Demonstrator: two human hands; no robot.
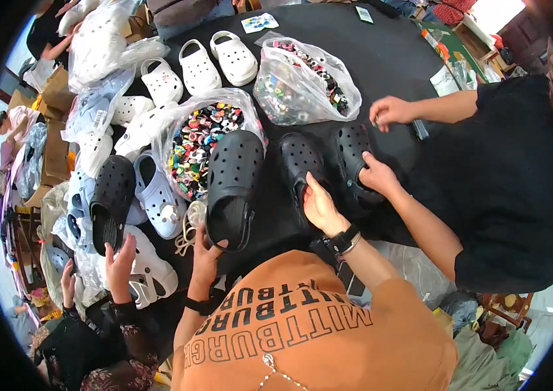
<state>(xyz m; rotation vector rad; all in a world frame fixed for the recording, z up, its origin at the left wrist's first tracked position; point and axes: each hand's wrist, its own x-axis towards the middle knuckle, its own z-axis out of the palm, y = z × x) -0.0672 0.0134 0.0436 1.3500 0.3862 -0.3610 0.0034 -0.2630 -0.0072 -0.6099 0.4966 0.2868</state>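
Observation:
My left hand (205, 256) is closed on the heel end of a large black clog (236, 159), whose perforated toe points away from me. Its toe overlaps an open clear bag of small colourful shoe charms (206, 130). With its fingers along the side of a second black clog (301, 156), my right hand (321, 205) grips that shoe near its heel opening; the thumb is mostly hidden. Just right of it, a co-worker's hand (379, 177) holds another black clog (353, 148). That person's other hand (392, 113) hovers above the table.
Another clear bag of charms (306, 85) stands farther back on the black table (381, 52). White clogs (234, 58) line the back left, near a light-blue clog (159, 202). At the left, a person's hand (120, 264) is by a black clog (111, 195).

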